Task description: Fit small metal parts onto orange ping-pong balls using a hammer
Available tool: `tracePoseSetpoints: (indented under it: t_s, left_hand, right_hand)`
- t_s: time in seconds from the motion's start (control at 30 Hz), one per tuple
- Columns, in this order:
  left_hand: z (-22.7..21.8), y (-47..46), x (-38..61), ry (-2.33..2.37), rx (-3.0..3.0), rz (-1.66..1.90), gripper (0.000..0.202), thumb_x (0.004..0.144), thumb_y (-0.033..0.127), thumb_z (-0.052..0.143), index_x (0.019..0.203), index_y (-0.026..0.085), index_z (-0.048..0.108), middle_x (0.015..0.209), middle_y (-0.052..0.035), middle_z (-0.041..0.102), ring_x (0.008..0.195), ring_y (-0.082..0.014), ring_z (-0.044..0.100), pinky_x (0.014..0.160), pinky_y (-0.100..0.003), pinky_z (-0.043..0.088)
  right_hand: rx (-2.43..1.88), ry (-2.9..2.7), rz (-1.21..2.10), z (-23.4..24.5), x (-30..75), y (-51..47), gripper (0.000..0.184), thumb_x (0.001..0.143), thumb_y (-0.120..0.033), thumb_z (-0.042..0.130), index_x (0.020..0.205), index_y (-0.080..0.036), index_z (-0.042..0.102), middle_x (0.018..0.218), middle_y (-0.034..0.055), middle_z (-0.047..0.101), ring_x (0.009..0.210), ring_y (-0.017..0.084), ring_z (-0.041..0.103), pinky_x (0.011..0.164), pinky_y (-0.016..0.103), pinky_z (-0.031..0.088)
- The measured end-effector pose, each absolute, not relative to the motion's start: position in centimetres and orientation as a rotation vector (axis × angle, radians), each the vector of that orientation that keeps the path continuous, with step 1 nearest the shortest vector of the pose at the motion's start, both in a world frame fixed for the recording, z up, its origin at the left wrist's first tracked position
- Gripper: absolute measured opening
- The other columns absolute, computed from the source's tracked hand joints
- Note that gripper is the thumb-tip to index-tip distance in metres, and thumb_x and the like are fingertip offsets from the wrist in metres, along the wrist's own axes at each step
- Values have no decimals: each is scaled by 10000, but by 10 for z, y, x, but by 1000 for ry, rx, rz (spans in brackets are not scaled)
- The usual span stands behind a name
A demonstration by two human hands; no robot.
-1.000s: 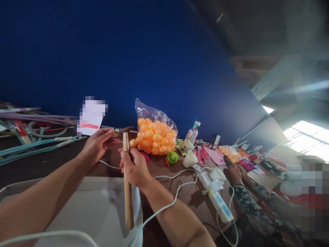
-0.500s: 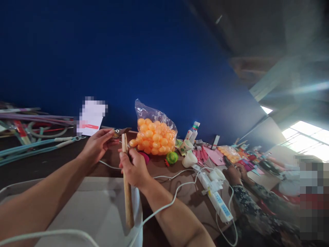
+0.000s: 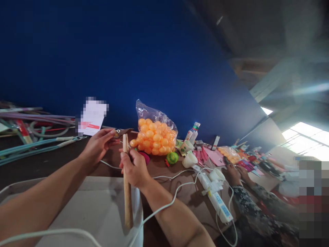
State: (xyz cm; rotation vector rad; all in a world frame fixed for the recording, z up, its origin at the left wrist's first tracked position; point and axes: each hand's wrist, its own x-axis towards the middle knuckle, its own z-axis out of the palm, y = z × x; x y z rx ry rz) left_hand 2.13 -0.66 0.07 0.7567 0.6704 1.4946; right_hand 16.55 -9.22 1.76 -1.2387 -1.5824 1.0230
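Observation:
My right hand (image 3: 134,168) is closed round a long wooden stick (image 3: 126,192), held nearly upright with its top by my left fingertips. My left hand (image 3: 99,144) pinches a small dark, shiny piece (image 3: 121,131) just above the stick's top end. What that piece is I cannot make out. Both hands hover over the brown table (image 3: 185,199), in front of a clear plastic bag of orange balls (image 3: 153,136).
A white tray or bin (image 3: 92,209) lies under my arms, with a white cable (image 3: 164,207) crossing it. A power strip (image 3: 218,200), white cups, a green round toy (image 3: 172,157), a bottle (image 3: 193,131) and pink papers are at right. Another person's hands (image 3: 235,173) work there. Coloured rods and cords lie at left.
The stick has dropped slightly and the dark piece in my left hand sits a little further back from its top. Otherwise both hands hold the same pose.

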Motion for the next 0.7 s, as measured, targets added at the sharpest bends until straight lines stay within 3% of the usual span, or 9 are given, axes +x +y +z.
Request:
tracePoseSetpoints:
  t_s: [0.27,0.7]
  left_hand:
    - [2,-6,21,641,726,1480,319,631,302,818,829,123,642,725,-24,686,650,-135,648,625,-254,556]
    - [4,-7,22,651,730,1490,279,654,263,801,845,125,652,744,-13,677,638,-128,645,621,-247,549]
  right_hand:
    - [-1146,-1535,1009,18,163,-96,422,915,-496,454,1177,-198,596,640,-26,555,461,69,500,435,171,403]
    - [-1227,-1580,1022,14,162,-96,419,901,-501,470,1116,-176,624,626,-18,561,455,77,513,427,177,407]
